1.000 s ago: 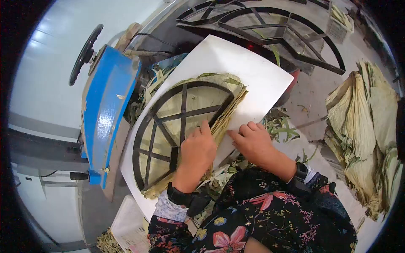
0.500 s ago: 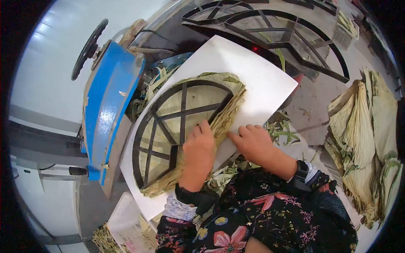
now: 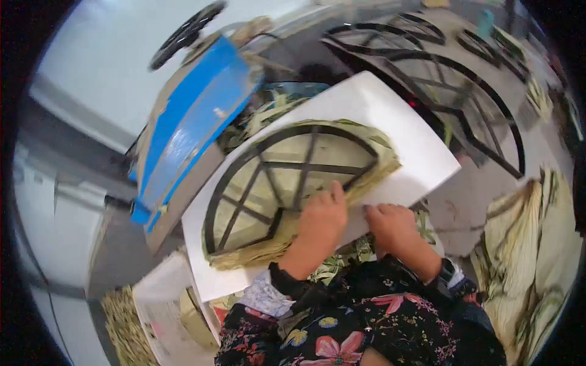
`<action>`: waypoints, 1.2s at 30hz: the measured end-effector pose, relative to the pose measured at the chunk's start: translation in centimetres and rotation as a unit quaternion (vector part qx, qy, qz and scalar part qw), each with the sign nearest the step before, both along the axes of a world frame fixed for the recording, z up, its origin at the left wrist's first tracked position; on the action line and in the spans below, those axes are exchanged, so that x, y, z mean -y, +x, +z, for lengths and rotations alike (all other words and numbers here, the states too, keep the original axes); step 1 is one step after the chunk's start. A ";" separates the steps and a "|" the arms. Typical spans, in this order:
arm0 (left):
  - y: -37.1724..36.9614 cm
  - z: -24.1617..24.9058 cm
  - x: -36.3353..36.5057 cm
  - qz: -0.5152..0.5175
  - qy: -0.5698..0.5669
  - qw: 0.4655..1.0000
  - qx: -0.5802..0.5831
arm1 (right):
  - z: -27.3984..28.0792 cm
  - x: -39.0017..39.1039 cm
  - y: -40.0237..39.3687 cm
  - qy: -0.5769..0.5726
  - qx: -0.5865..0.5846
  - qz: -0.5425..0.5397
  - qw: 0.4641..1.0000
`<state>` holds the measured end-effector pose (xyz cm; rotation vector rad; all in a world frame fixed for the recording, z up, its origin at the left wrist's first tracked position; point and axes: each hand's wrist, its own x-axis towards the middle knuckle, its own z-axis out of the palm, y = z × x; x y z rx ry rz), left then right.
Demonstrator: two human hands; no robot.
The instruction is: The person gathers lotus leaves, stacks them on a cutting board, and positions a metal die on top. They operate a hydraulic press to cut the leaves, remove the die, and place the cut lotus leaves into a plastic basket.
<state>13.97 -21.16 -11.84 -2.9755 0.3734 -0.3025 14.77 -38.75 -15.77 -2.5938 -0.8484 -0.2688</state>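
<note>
A black metal frame [image 3: 305, 166], curved on one side and crossed by bars, lies on a stack of pale green dried leaves [image 3: 256, 255]. The stack rests on a white board [image 3: 421, 160]. My left hand [image 3: 323, 216] is at the near edge of the frame, its fingers bent over the bar and the leaf edges; what they grip is partly hidden. To its right, my right hand [image 3: 394, 227] has curled fingers at the board's near edge, close to the stack; anything between them is too small to tell.
A blue machine part [image 3: 195, 116] and a black handwheel [image 3: 186, 33] stand at the left. More black frames [image 3: 470, 73] lie at the upper right. Large dried leaves [image 3: 519, 244] hang at the right. A white container [image 3: 165, 305] is at the lower left.
The view has turned, so board, frame and leaves appear further right and rotated. My left hand still rests at the frame's near edge; my right hand's fingers look more curled.
</note>
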 end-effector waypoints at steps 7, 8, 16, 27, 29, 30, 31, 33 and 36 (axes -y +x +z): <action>-4.0 4.9 -7.0 -0.129 -0.294 0.946 0.039 | 4.8 -5.5 -1.2 0.143 0.078 0.146 0.976; -5.2 5.8 -9.5 -0.088 -0.279 0.952 0.090 | 5.5 -7.1 -1.9 0.144 0.064 0.202 0.967; -8.0 9.6 -40.2 0.280 -0.206 0.814 0.466 | 0.0 -10.6 -3.5 0.086 0.108 0.230 0.964; -4.1 13.1 -54.7 0.237 -0.570 0.673 0.406 | -1.1 -10.5 -3.2 0.067 0.204 0.249 0.944; -4.3 13.0 -53.9 0.266 -0.564 0.668 0.406 | -1.1 -10.5 -3.4 0.076 0.213 0.247 0.942; -4.3 13.3 -53.7 0.271 -0.554 0.670 0.412 | -0.8 -10.5 -3.3 0.071 0.216 0.259 0.939; -4.4 13.5 -53.5 0.277 -0.544 0.673 0.418 | -0.6 -10.5 -3.1 0.066 0.219 0.272 0.935; -5.4 13.6 -51.2 0.271 -0.538 0.684 0.411 | -0.9 -10.6 -3.0 0.073 0.232 0.270 0.932; -7.8 13.7 -44.3 0.270 -0.468 0.711 0.450 | -1.0 -10.5 -3.2 0.086 0.240 0.273 0.927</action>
